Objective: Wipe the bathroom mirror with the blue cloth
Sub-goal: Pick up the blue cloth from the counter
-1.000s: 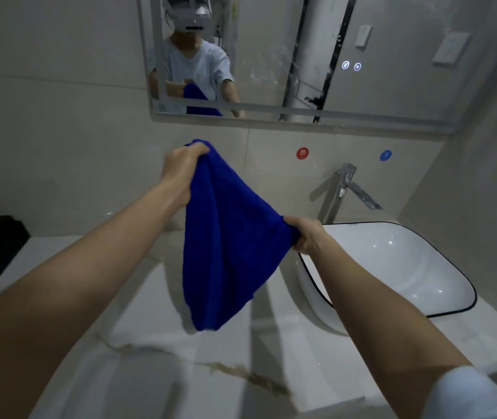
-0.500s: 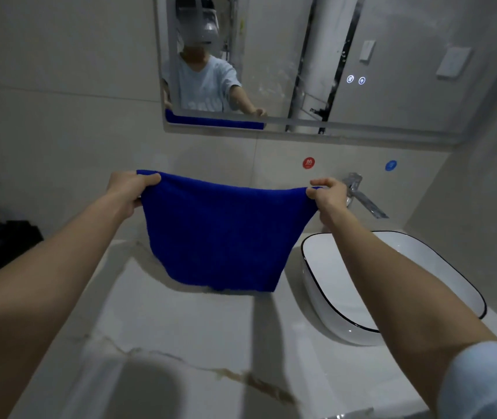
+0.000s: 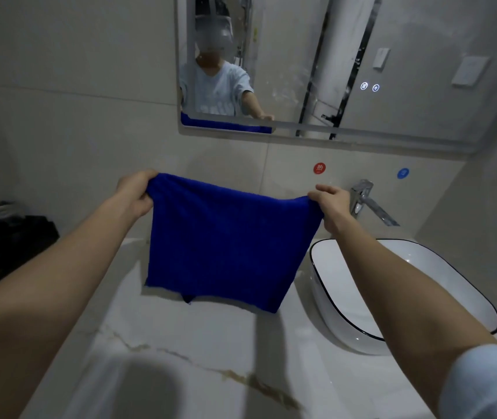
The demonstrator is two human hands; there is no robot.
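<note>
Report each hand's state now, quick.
Left hand: gripping the cloth at its top left corner.
Right hand: pinching the cloth's top right corner.

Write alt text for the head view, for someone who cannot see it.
Left hand and right hand hold a blue cloth spread by its top corners over a counter. A mirror hangs ahead; a basin and tap sit to the right.
</note>
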